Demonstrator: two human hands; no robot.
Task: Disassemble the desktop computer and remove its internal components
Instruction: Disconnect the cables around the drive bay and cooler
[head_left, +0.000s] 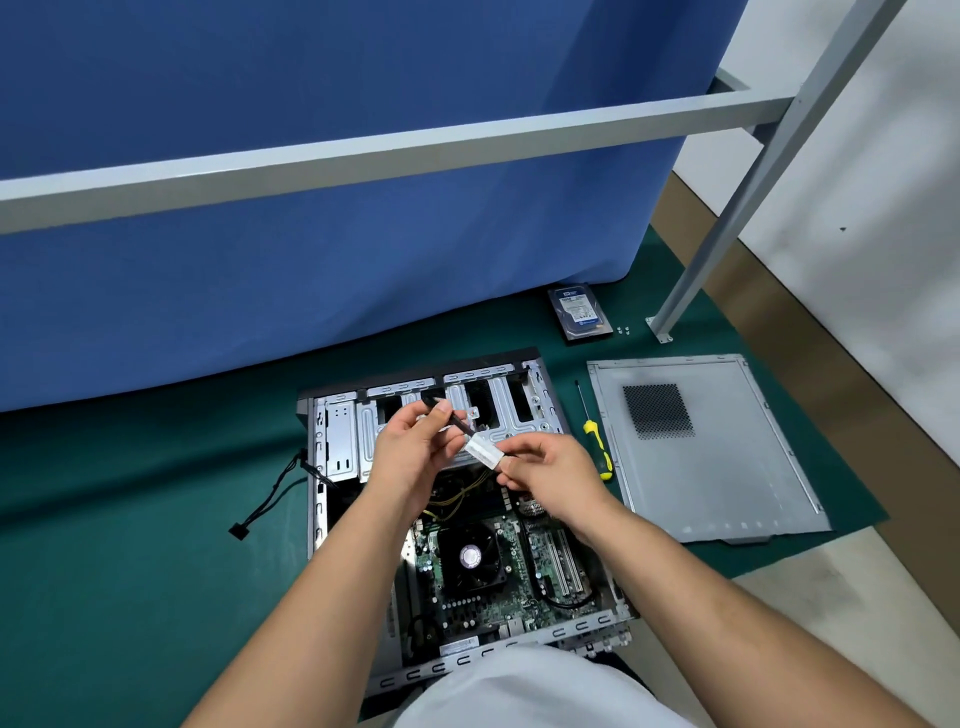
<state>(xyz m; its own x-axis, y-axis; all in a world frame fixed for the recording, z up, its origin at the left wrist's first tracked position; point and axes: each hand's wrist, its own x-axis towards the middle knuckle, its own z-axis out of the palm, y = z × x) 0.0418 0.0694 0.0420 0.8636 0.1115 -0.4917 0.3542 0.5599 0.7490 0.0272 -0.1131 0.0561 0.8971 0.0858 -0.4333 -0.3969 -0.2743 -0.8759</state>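
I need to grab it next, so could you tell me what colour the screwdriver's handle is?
Yellow and black; the screwdriver shows best in the head view.

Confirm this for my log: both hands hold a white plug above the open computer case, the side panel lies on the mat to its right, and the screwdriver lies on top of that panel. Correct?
Not quite. In the head view the screwdriver lies on the green mat, between the computer case and the side panel, not on the panel. The rest stands: the left hand and right hand hold the white plug.

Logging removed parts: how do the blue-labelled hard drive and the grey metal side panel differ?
The blue-labelled hard drive is small and dark, lying by the blue curtain; the grey metal side panel is far larger, pale, with a perforated vent patch, and lies nearer the person. Both lie flat on the green mat, outside the case.
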